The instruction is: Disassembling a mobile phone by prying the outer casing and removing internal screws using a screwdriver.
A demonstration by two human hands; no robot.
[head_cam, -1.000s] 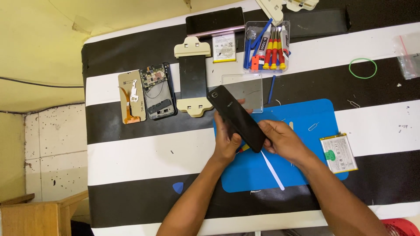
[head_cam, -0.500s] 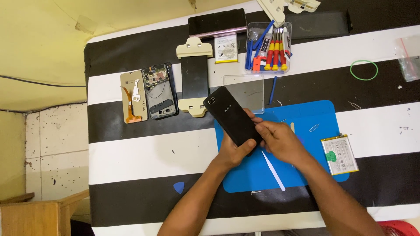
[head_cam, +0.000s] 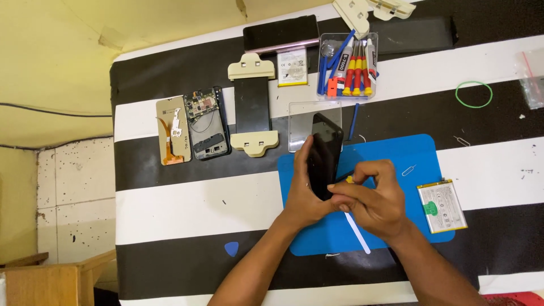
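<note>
The left hand (head_cam: 306, 195) is closed around a black phone (head_cam: 324, 156), tilted above the blue mat (head_cam: 419, 164); the right hand (head_cam: 371, 198) pinches a small tool (head_cam: 349, 179) at its 5 o'clock edge. A slip may scratch the phone

Black phone (head_cam: 324, 156) stands on edge, tilted, above blue mat (head_cam: 396, 164), glossy dark face turned toward my left. Upper end points away from me, over mat's far left corner; lower end sits in my grip. Thin yellow-tipped tool (head_cam: 350, 179) touches its lower right edge.
</note>
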